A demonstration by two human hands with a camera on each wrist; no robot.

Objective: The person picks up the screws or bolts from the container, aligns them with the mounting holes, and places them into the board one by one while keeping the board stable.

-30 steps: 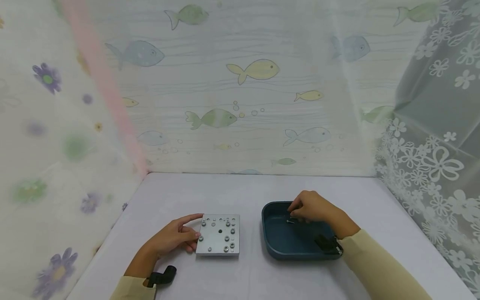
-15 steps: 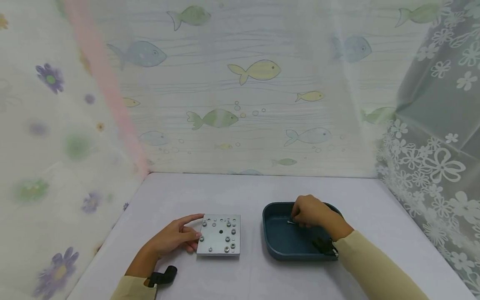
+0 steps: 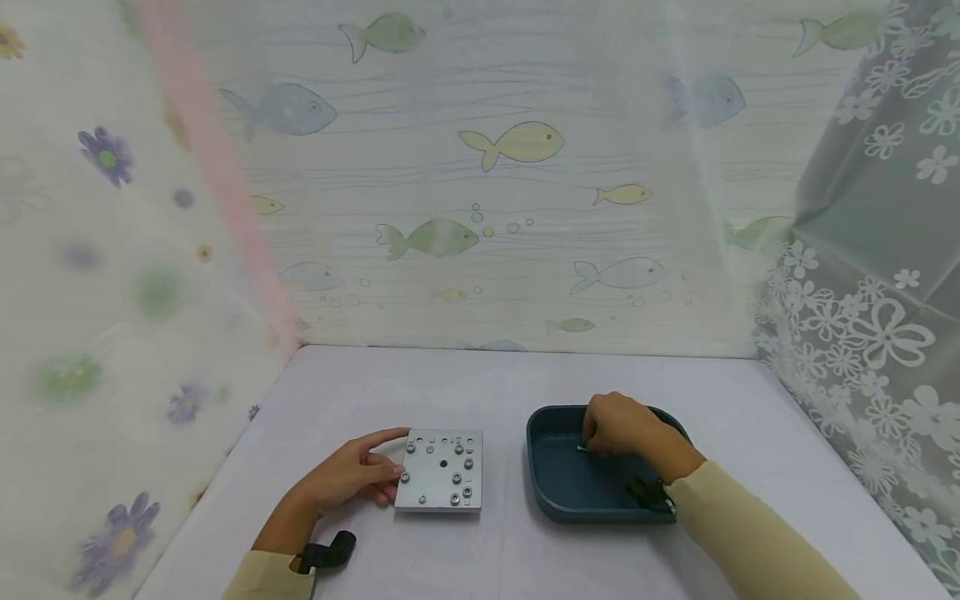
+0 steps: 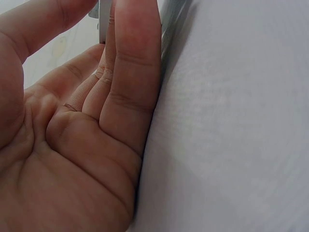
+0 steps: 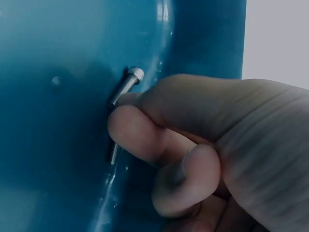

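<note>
My left hand (image 3: pixel 352 473) rests on the table at the left side of a silver metal plate (image 3: pixel 435 492). Its fingers are fairly straight, the index fingertip at the far left corner and the thumb against the left edge. Several socket head screws stand in the plate. My right hand (image 3: pixel 626 427) reaches into a dark blue tray (image 3: pixel 534 467). In the right wrist view, the curled thumb and index finger pinch at a small socket head screw (image 5: pixel 126 87) lying on the tray floor. A second thin metal shaft (image 5: pixel 114 154) shows below the index finger, partly hidden.
A white cloth covers the table (image 3: pixel 495 383). Behind it hangs a curtain (image 3: pixel 525 208) printed with fish; patterned sheets close off both sides. The tray stands to the right of the plate, a gap of tabletop between them.
My right hand has lowered deeper into the tray, its fingertips closing in on the screw, which is now mostly hidden in the head view. The left hand and plate have stayed put.
</note>
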